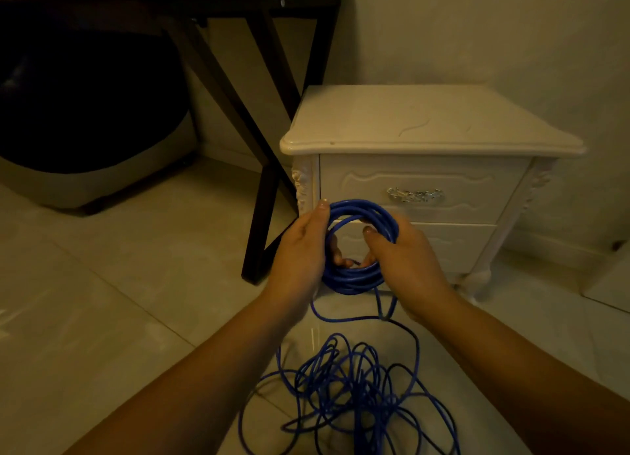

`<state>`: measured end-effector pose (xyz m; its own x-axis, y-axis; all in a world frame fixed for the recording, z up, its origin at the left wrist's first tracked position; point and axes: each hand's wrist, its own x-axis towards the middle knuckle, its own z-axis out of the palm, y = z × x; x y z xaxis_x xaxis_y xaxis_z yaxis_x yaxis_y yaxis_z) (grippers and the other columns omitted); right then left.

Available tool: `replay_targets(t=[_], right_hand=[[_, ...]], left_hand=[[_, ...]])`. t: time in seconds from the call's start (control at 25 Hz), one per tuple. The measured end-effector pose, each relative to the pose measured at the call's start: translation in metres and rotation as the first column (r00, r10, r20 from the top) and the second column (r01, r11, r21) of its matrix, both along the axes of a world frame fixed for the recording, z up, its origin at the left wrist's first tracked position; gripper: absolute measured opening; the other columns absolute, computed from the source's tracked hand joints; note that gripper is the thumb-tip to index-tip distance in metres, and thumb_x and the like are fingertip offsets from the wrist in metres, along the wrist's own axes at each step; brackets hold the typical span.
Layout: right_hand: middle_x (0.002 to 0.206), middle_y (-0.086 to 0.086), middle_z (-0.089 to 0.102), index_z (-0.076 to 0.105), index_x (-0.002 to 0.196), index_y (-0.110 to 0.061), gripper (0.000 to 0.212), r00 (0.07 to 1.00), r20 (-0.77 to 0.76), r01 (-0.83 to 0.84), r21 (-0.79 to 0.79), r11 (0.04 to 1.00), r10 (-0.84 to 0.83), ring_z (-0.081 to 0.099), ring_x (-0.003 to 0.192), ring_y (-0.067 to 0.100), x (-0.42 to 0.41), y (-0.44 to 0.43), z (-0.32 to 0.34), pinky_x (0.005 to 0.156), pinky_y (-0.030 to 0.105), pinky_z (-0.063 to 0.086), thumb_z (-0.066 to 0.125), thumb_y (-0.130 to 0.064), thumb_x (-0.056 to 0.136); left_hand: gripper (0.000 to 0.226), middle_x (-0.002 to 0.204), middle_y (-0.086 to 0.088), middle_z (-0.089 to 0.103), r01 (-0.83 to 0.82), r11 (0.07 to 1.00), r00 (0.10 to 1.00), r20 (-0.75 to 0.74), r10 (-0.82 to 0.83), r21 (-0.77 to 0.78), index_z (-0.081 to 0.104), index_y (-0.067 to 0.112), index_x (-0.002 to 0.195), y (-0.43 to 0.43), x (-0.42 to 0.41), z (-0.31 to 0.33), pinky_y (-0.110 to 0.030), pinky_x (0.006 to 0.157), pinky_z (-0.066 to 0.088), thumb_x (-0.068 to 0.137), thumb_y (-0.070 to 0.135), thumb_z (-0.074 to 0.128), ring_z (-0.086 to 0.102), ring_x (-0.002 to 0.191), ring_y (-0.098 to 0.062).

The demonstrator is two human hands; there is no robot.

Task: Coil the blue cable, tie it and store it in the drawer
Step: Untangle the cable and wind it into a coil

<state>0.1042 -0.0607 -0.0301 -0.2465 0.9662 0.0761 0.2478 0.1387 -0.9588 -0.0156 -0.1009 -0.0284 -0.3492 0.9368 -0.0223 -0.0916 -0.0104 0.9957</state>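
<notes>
A round coil of the blue cable (354, 277) is held upright in the air in front of the white nightstand (426, 123). My left hand (300, 250) grips the coil's left side, thumb on top. My right hand (405, 253) grips its right side, with the thumb through the ring. From the coil a strand drops to a loose tangle of blue cable (351, 390) on the floor between my forearms. The top drawer (361, 181) with its metal handle (415, 194) is closed, just behind the coil.
A dark table with black crossed legs (269, 168) stands left of the nightstand. A dark rounded object with a pale base (95, 168) sits under it at far left. The floor is pale tile; walls close off the back and right.
</notes>
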Motion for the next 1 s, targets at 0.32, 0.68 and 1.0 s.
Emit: replay_targets(t=[0.32,0.68,1.0], right_hand=[[0.091,0.0,0.058,0.049,0.116,-0.019,0.021,0.785,0.608,-0.364,0.306,0.88,0.114,0.056,0.074,0.016,0.006,0.009,0.015,0.06,0.023,0.044,0.05,-0.016,0.096],[0.082,0.015,0.066,0.063,0.088,-0.014,0.009,0.997,-0.018,-0.075,-0.113,0.991,0.073,0.066,0.082,0.034,-0.007,-0.002,-0.002,0.084,0.05,0.054,0.067,-0.02,0.083],[0.049,0.0,0.051,0.052,0.059,-0.012,0.033,0.853,-0.516,-0.246,-0.524,0.815,-0.074,0.054,0.049,0.013,-0.008,0.001,-0.017,0.066,0.034,0.044,0.059,-0.018,0.091]], left_hand=[[0.027,0.082,0.004,0.063,0.205,0.977,0.681,-0.709,-0.182,-0.054,0.056,0.027,0.105,0.003,-0.015,0.004,-0.023,0.066,0.051,0.085,0.01,0.065,0.061,0.071,-0.007],[0.016,0.067,-0.003,0.051,-0.176,0.976,0.984,-0.041,0.172,-0.126,0.065,0.022,0.095,0.016,-0.009,0.004,-0.028,0.052,0.043,0.099,0.015,0.051,0.047,0.056,-0.017],[0.015,0.059,-0.001,0.046,-0.074,0.981,0.969,0.221,0.113,-0.178,0.067,0.013,0.1,0.01,0.002,-0.009,-0.028,0.057,0.045,0.097,0.013,0.052,0.049,0.056,-0.015]])
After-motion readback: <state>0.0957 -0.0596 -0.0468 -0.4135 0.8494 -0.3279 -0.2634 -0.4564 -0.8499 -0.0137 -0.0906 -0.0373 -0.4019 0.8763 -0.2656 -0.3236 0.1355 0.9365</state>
